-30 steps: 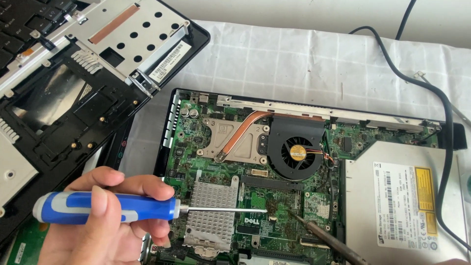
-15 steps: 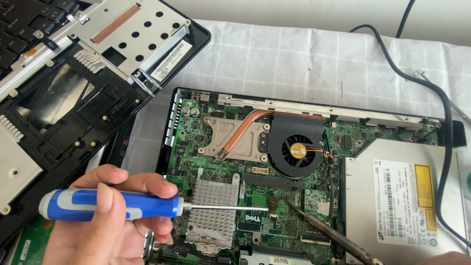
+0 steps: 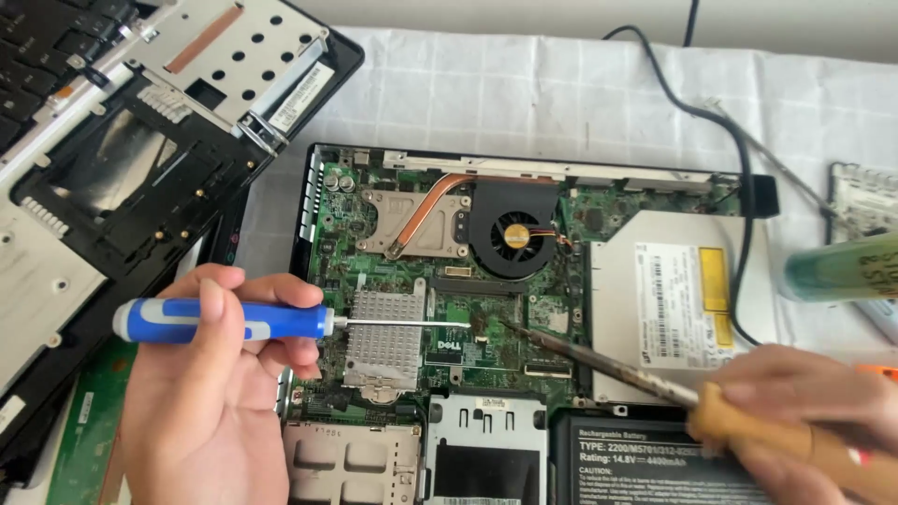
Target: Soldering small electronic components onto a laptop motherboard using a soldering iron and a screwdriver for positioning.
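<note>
- The blue screwdriver (image 3: 224, 321) lies level over the opened laptop, its thin shaft crossing above the finned heatsink (image 3: 383, 337), and its tip sits on the green board (image 3: 496, 323) near the middle.
- The left hand (image 3: 210, 393) has its fingers closed around the blue handle, thumb on top, so the hold is full.
- From the other side comes a second tool, the iron (image 3: 599, 360), with a dark metal rod and a wooden handle; its tip meets the board just beside the screwdriver tip, almost touching it.
- The right hand (image 3: 804, 411) is wrapped around the wooden handle, fingers folded; it is at the lower right corner and partly cut by the edge.
- Behind the two tips are the round fan (image 3: 517, 236) and a copper pipe (image 3: 440, 192) going to a metal plate.
- At the right of the board is the grey optical drive (image 3: 673, 299), and the iron rod passes over its lower corner.
- Below, the black battery (image 3: 636, 463) is partly hidden by the right hand.
- At upper left the removed cover (image 3: 140, 159) lies upside down on the white cloth (image 3: 524, 93).
- A black cable (image 3: 720, 140) curves over the cloth, and a green blurred cylinder (image 3: 842, 269) stands at the right edge.
</note>
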